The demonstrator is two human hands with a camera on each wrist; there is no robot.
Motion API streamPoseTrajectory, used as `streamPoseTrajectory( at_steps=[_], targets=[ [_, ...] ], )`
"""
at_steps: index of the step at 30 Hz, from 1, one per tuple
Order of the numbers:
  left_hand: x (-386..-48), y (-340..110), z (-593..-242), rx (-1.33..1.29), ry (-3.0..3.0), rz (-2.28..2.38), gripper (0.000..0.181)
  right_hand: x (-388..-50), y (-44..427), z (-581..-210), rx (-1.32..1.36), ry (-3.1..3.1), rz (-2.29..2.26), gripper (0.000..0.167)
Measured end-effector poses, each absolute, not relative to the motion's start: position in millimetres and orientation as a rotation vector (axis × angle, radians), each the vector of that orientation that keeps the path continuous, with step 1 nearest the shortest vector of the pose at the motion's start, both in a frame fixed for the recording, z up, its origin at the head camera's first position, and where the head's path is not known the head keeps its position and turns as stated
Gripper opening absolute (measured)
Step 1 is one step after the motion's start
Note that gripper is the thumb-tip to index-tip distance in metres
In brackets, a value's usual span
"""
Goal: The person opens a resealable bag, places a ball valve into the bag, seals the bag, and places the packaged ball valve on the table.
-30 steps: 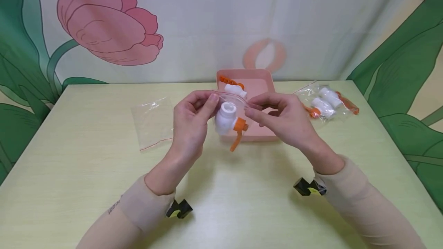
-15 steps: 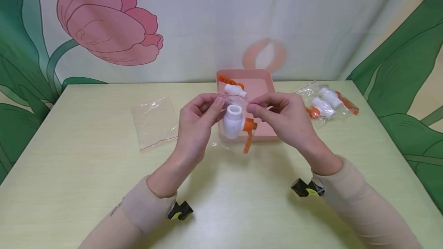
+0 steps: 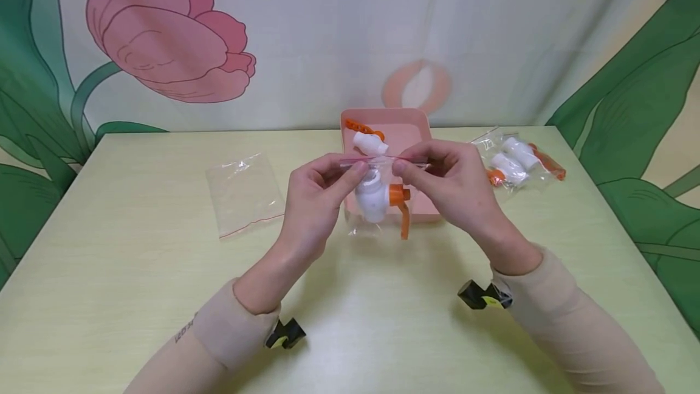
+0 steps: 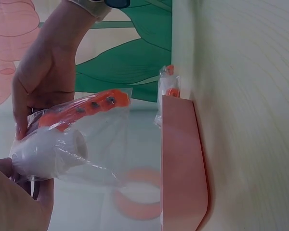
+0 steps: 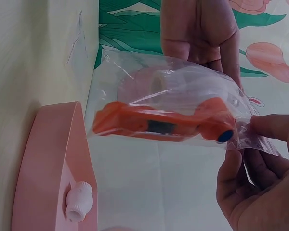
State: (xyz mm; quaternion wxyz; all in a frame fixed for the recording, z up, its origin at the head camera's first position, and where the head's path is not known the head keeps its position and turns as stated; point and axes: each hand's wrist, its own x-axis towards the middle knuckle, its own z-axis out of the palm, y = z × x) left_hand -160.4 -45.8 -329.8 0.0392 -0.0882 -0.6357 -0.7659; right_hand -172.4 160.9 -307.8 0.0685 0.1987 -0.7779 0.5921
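A white plastic ball valve (image 3: pixel 373 200) with an orange lever handle (image 5: pixel 159 124) hangs inside a clear zip bag (image 4: pixel 108 149). My left hand (image 3: pixel 313 208) pinches the red-lined top edge of the bag between thumb and fingers. Close beside it, my right hand (image 3: pixel 458 190) pinches the same edge at its other side. The zip strip runs nearly straight between the hands, over the valve. Behind the bag stands a pink tray (image 3: pixel 412 129) with another white valve (image 3: pixel 370 143) and its orange handle (image 3: pixel 360 128) inside. Whether the zip is sealed cannot be seen.
A flat clear zip bag (image 3: pixel 243 196) lies on the table (image 3: pixel 137 260) to the left. At the right rear are bagged white and orange valves (image 3: pixel 519 160). A printed curtain (image 3: pixel 328 47) hangs behind the table's far edge.
The bag and valve have shifted right, and the valve now hangs with its lever nearer vertical. My left hand has moved right and slightly down, and the bag's top edge has straightened.
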Motion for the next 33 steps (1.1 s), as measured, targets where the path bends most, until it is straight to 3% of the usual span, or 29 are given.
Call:
streamPoseTrajectory(
  at_steps=[18, 33],
  targets=[
    [-156.6, -43.7, -328.5, -0.354, -1.945, -2.231, 0.019, -167.5, 153.3, -308.3, 0.673, -2.342, 1.854, 0.016],
    [-156.6, -40.7, -332.3, -0.48, -1.963, -2.12, 0.015, -166.8, 150.2, -306.4, 0.68, -2.355, 1.709, 0.01]
  ],
)
